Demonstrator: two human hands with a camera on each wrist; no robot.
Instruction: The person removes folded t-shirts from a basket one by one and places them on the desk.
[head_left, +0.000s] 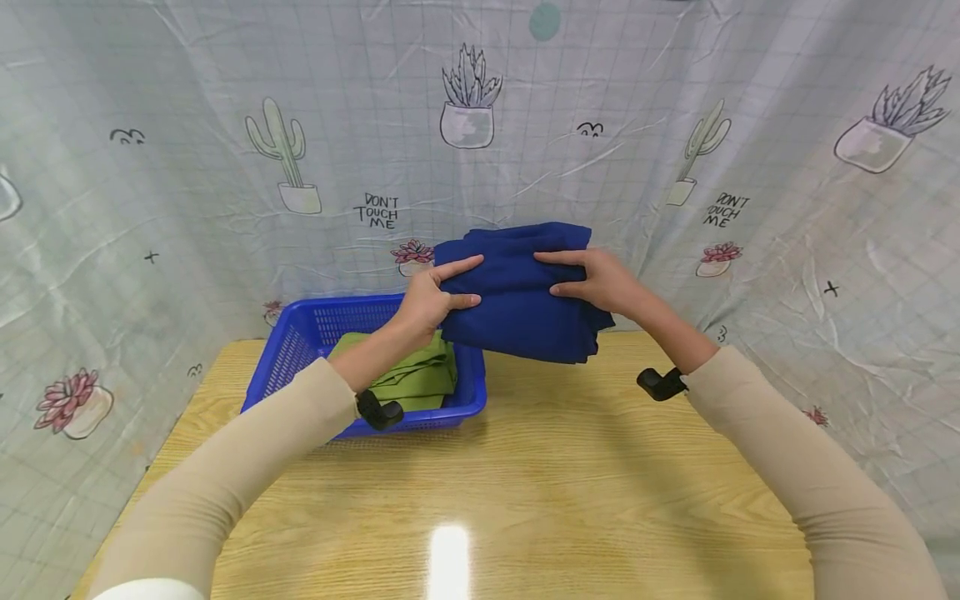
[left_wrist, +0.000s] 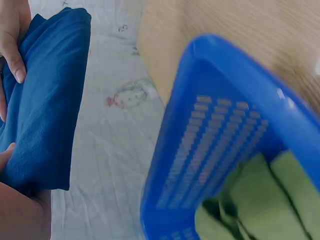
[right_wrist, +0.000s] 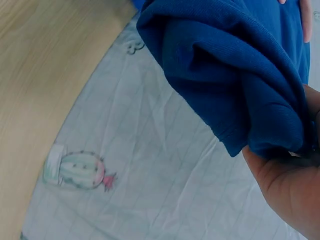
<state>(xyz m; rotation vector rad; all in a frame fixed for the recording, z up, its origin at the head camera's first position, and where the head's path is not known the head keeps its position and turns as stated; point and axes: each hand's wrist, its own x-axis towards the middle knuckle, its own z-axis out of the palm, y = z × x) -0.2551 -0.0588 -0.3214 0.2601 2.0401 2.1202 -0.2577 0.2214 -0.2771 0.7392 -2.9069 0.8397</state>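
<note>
A folded dark blue cloth (head_left: 517, 292) is held up between both hands, above the back of the table. My left hand (head_left: 429, 302) grips its left side, thumb and index finger on the face toward me, other fingers hidden behind. On the opposite side my right hand (head_left: 606, 283) holds it the same way. The right wrist view shows the loose folded layers of the blue cloth (right_wrist: 225, 75) bunched at that end, with part of the right hand (right_wrist: 287, 190) beneath them. The cloth's lower left corner overlaps the basket's right side in the head view.
A blue plastic basket (head_left: 468, 400) with perforated walls stands at the table's back left. Folded green cloth (head_left: 416, 375) lies inside it. The wooden table (head_left: 555, 467) extends toward me, and a cactus-printed curtain (head_left: 540, 183) hangs behind and along both sides.
</note>
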